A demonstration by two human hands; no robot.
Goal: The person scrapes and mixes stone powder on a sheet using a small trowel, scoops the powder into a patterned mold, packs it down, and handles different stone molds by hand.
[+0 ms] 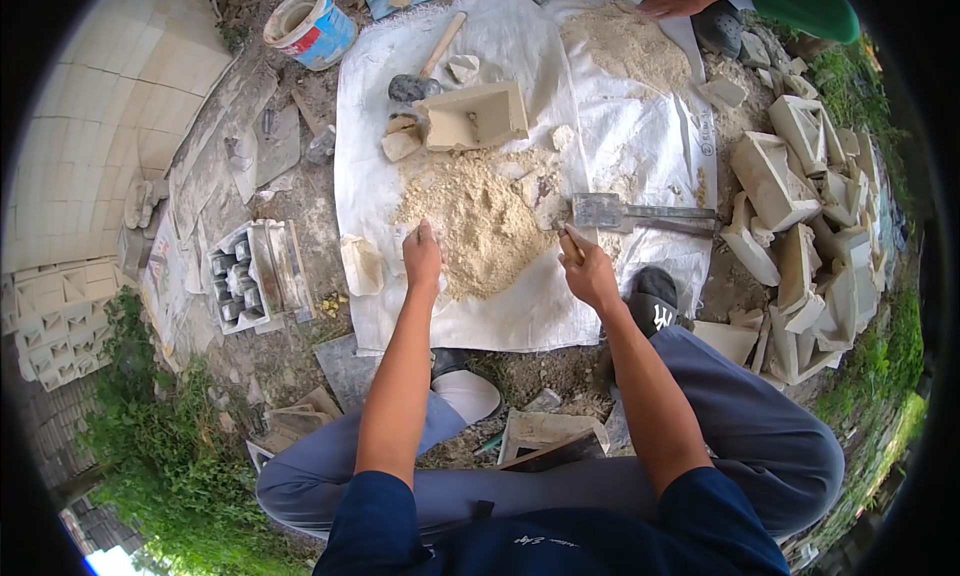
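Pale powder [485, 221] lies heaped on the white sheet [550, 324] between my hands in the head view. My right hand [592, 274] grips a wooden handle [572, 244]; my left hand [424, 258] is curled narrow — holding anything, I can't tell. Sweeping too hard could spill powder — or bang knuckles against the metal-headed tool [598, 211].

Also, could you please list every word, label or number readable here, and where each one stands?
"NY", as it seems, on the black shoe.
"Edge", probably, on the dark blue shirt; the word before it is too small.
White sack, edge print: too blurred.
Bucket label: unreadable.
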